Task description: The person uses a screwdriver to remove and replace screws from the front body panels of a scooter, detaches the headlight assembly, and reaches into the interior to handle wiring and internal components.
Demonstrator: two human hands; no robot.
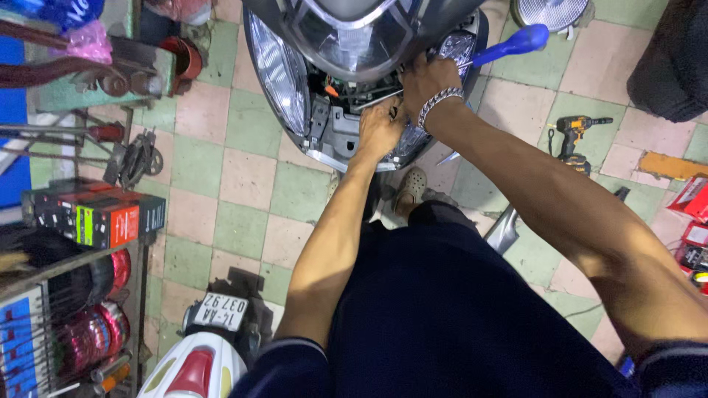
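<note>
The front of a scooter (pixel 354 66) is viewed from above, its nose cover off and the wiring and brackets behind the headlamp (pixel 279 70) laid open.

The right hand (pixel 430 81), a chain bracelet (pixel 440 102) at the wrist, is clenched round a screwdriver with a blue handle (pixel 509 46); the handle juts out to the right past the knuckles and the shaft is lost inside the cavity. The tip is not seen.

The left hand (pixel 380 131) is pressed up against the lower bracket (pixel 341 133) just beside the right hand. Its fingers are curled into the opening; whether anything is grasped there cannot be told.

A cordless drill (pixel 575 136) lies on the tiled floor (pixel 243 177), well apart to the right. Boxes (pixel 96 214) are stacked on a shelf at left, and the tail of a second scooter (pixel 199 361) is seen below.

Risks, as judged:
- The driver may slip off the fastener, since the tip is worked out of sight; the bared wires and the orange connector (pixel 333 91) nearby could be nicked.
- A freed screw may drop into the fairing or onto the floor.
- The left hand's fingers sit close to the shaft and could be jabbed on a slip.
- The lamp lens could be scratched by the handle.
</note>
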